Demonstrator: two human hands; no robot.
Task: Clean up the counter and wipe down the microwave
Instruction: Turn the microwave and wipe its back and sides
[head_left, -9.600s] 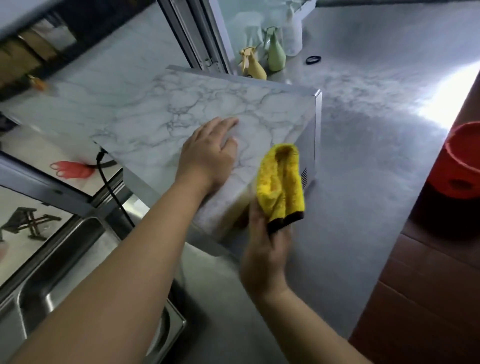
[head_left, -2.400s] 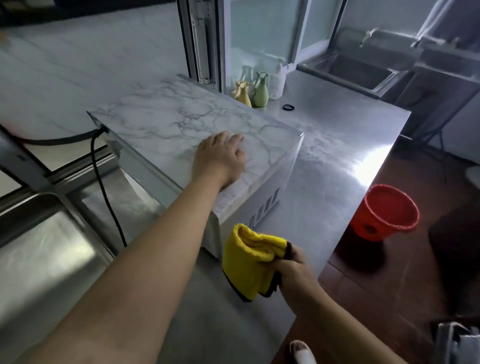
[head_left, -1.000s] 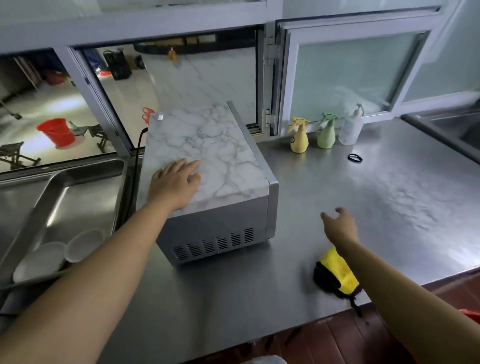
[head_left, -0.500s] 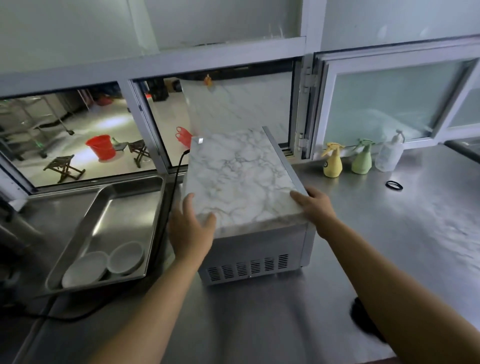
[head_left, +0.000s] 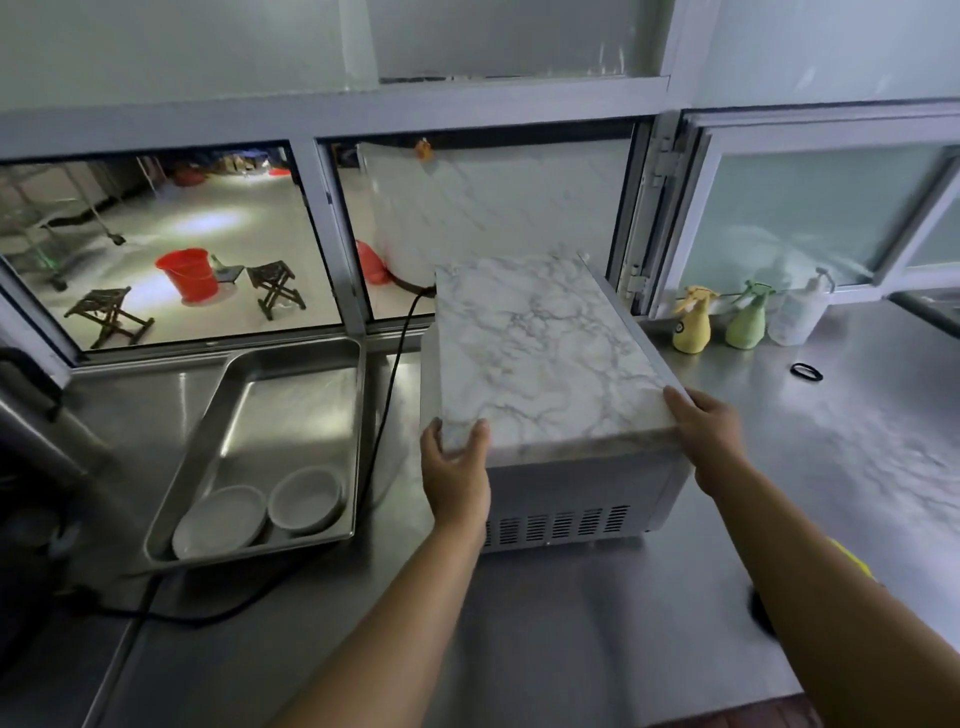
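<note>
Microwave (head_left: 545, 364) is seen on the steel counter (head_left: 571, 623) straight ahead, long axis running near to far, gripped at its near corners by left hand (head_left: 457, 467) and right hand (head_left: 709, 431), equally close, cloth (head_left: 852, 564) lying near right.

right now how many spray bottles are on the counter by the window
2: a yellow spray bottle and a green spray bottle, side by side right of the microwave. The clear bottle beside them looks like a pump type. Others may be out of view.
</note>
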